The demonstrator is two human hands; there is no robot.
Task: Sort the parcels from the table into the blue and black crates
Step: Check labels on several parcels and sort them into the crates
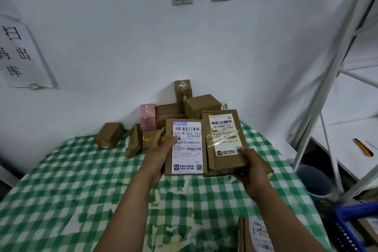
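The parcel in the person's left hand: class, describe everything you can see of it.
The parcel is a flat, rectangular brown cardboard box, held above the green-checked table with its broad face toward the camera. A white shipping label with barcodes, printed text and a QR code covers most of that face. The left hand grips its left edge, thumb on the label. Its right edge sits beside a second labelled parcel in the right hand.
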